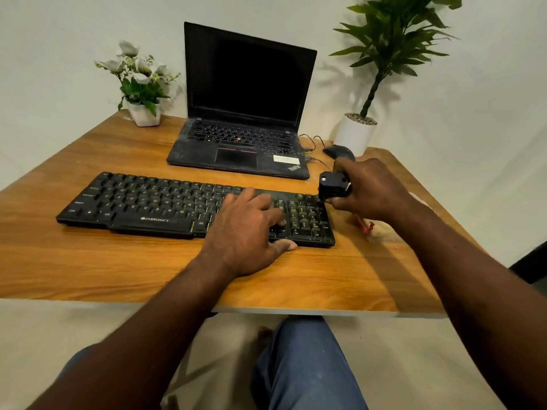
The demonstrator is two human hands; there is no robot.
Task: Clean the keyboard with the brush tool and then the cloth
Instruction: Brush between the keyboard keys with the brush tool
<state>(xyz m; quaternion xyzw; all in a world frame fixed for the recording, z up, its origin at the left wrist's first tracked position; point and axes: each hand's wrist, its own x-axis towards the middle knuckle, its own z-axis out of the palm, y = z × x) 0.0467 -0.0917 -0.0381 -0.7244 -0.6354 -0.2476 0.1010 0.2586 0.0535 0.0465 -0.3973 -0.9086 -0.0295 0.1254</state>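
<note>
Partly hidden by the right hand (373,187), the brush tool (333,186) shows only as a black blocky head with a small white dot, right of centre in the frame. The fingers are curled round the rest of it, and its bristles cannot be made out. It sits at the upper right corner of the keyboard (148,202); whether it touches the keys cannot be told. The keyboard is black with pale lettering and a ZEBRONICS mark on its front, and lies across the middle of the wooden surface (88,261). The left hand (248,229) rests on its right-centre keys, fingers loosely straight and spread, thumb against the front edge, covering several keys. Behind the right hand a dark mouse (337,151) is half covered. Below that wrist a red piece (365,224) and a yellowish patch (384,233) are too blurred to name. Both arms are cut off at the frame's bottom edge.
</note>
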